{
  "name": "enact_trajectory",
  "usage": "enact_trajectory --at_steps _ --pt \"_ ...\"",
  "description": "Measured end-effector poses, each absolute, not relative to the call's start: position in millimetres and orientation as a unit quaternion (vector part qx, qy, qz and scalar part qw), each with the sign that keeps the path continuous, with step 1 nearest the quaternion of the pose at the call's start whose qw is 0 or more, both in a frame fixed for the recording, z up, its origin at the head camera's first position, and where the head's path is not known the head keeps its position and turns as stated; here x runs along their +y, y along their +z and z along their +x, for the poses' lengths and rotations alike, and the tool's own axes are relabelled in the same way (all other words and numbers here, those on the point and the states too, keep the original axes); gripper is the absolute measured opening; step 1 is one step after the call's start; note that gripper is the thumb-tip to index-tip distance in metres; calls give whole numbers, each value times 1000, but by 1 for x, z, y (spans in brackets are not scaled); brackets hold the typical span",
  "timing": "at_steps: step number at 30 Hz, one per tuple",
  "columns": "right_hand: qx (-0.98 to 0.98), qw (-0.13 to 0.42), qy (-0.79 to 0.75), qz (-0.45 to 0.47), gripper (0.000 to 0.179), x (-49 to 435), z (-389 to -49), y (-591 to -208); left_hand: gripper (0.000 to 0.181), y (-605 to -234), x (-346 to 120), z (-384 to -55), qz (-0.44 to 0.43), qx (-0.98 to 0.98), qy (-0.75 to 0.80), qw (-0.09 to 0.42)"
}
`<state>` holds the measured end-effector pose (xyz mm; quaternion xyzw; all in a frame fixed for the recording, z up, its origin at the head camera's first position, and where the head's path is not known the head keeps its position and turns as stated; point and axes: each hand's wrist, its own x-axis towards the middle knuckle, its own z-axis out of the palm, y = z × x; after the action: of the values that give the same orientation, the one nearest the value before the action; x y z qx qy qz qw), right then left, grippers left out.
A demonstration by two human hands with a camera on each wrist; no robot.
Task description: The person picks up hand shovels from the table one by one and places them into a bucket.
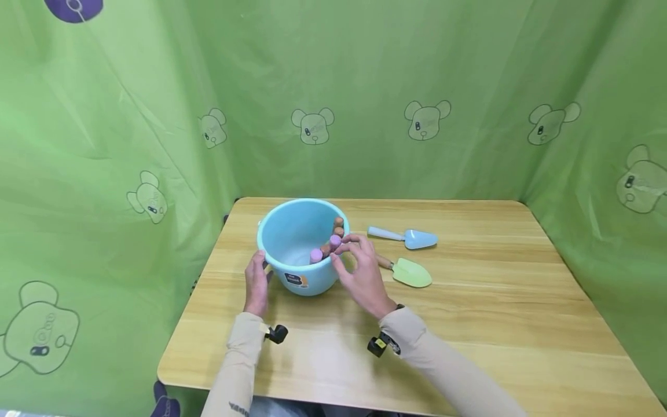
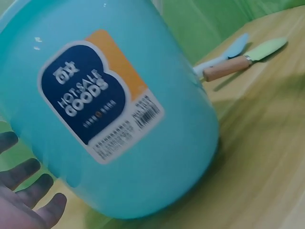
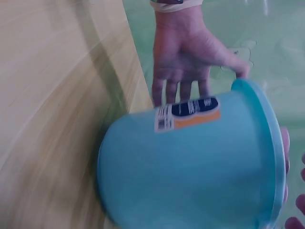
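Tabletop [image 1: 495, 324] in woodgrain, bucket [image 1: 286, 229], green bear-print curtain [image 1: 365, 69]

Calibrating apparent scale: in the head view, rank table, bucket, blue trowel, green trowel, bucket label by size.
1. Table
2. Bucket
3. Blue trowel and green trowel: too alike to rank, green's handle partly hidden
4. Bucket label

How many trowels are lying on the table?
2: the blue trowel, right of the bucket, and the green trowel, lower in the head view, its handle partly behind the right hand. No other shows.
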<state>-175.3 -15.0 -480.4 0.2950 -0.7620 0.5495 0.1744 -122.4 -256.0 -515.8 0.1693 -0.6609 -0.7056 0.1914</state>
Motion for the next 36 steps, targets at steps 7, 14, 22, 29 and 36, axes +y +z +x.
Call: enact_trajectory --at_steps 7,14,22,29,36 --pt "-766 144 573 255 5 20 -194 -497 54 -501 -262 -130 171 -659 -698 224" --pt "-820 75 526 215 17 50 -232 -526 53 -494 -260 -133 192 -650 -697 235" --pt "-882 -7 422 209 46 59 -265 -557 45 -490 -248 -133 250 -651 -672 249" --pt "-915 -36 349 201 63 51 -283 -572 42 -497 -247 -133 250 -646 -678 247" --pt "-933 -31 298 201 57 51 -290 -578 49 -502 -244 -131 227 -643 -688 248"
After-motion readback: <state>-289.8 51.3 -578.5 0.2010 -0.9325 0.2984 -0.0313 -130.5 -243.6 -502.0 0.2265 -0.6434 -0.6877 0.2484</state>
